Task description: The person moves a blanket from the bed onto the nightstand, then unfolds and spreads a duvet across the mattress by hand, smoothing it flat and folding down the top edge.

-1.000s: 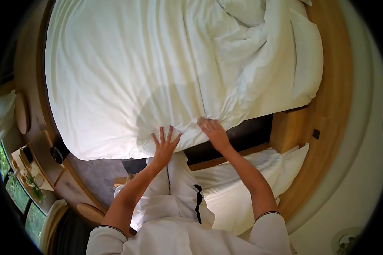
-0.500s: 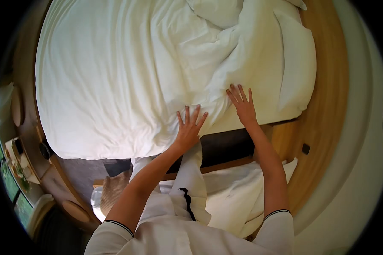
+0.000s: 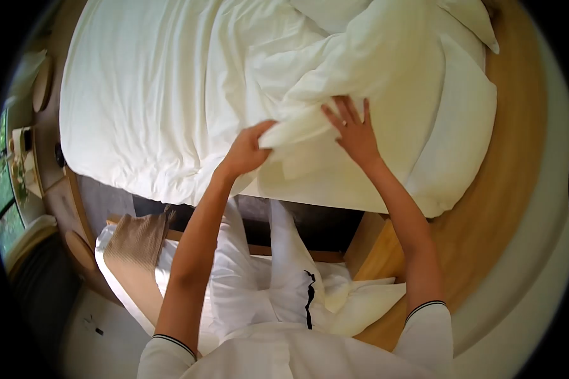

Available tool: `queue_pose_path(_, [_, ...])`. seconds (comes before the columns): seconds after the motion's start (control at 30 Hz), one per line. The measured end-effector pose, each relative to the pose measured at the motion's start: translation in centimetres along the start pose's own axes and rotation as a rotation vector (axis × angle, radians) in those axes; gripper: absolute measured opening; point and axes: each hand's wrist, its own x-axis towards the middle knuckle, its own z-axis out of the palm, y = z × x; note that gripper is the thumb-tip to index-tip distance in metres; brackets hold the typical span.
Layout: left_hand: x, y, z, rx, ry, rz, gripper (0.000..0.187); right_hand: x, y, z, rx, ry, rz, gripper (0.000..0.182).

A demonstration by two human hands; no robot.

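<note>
White duvet (image 3: pixel 152 95) is now pinched by the left hand (image 3: pixel 250 150), earlier splayed; right hand (image 3: pixel 355 134) stays spread.

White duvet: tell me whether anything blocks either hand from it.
Nothing visible does. The left hand grips a fold of the white duvet; the right hand is open beside that fold, no object between, though whether it touches is unclear.

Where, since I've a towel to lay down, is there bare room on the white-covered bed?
On the smooth white sheet between the right hand and the long white pillow. It is crowded leftward, where the left hand grips the rumpled white fabric duvet.
</note>
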Motion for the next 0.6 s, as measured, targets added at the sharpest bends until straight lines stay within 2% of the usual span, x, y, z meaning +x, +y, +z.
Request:
queue_pose_path(0.03, [-0.8,0.9,-0.1,0.005,0.021,-0.002,0.071,1.9,1.1,-0.2,0.0,0.102,0.019,0.1])
queue_pose_path(0.07, [-2.1,1.6,0.3,0.04,-0.066,0.006,0.071,4.0,2.0,-0.7,0.002,0.109,0.007,0.1])
queue_pose_path(0.1, [-3.0,2.4,0.7,0.074,-0.158,0.019,0.071,6.3,2.9,-1.9,-0.06,0.263,0.016,0.095])
queue_pose_path(0.13, [-2.8,2.8,0.9,0.076,-0.151,0.026,0.071,8.4,4.2,-3.0,-0.122,0.417,0.027,0.091])
queue_pose_path(0.17, [-2.4,3.3,1.3,0.112,-0.205,-0.026,0.07,9.9,5.6,-4.2,-0.13,0.424,0.025,0.091])
queue_pose_path(0.2, [-2.2,3.5,1.7,0.146,-0.259,-0.08,0.069,11.0,6.6,-5.3,-0.103,0.448,-0.055,0.083])
queue_pose_path(0.23, [-1.8,3.1,2.4,0.222,-0.243,-0.04,0.074,11.5,7.1,-5.8,-0.069,0.466,-0.138,0.076])
queue_pose_path(0.27, [-1.6,2.7,3.8,0.217,-0.237,-0.041,0.074,11.5,8.4,-4.8,-0.069,0.465,-0.146,0.076])
queue_pose_path(0.33, [-1.0,1.8,6.8,0.654,0.14,0.192,0.086,10.3,11.0,-2.6,0.032,0.249,-0.146,0.064])
queue_pose_path(0.37, [-0.8,1.3,8.0,0.569,0.149,0.152,0.095,8.6,11.0,-4.0,0.094,0.239,-0.108,0.059])
queue_pose_path(0.4, [-0.8,0.8,9.3,0.567,0.144,0.165,0.095,6.0,10.8,-4.9,0.106,0.215,-0.049,0.061])
queue_pose_path(0.47, [-1.5,-0.6,12.2,0.562,0.197,0.049,0.096,-0.8,11.3,-5.5,0.086,0.183,0.024,0.062])
queue_pose_path(0.5, [-2.0,-1.6,14.1,0.555,0.135,0.071,0.096,-5.7,12.2,-4.0,0.056,0.171,0.038,0.061])
queue_pose_path(0.53, [-2.9,-2.4,16.3,0.655,0.0,0.092,0.095,-11.4,12.4,-2.7,0.068,0.091,0.144,0.06])
queue_pose_path(0.57, [-4.3,-1.8,18.1,0.86,-0.114,0.183,0.094,-17.5,11.8,-1.3,0.103,-0.003,0.244,0.058])
queue_pose_path(0.6, [-5.6,-3.0,20.4,0.935,-0.147,0.274,0.094,-23.5,10.8,0.1,0.169,-0.062,0.282,0.058])
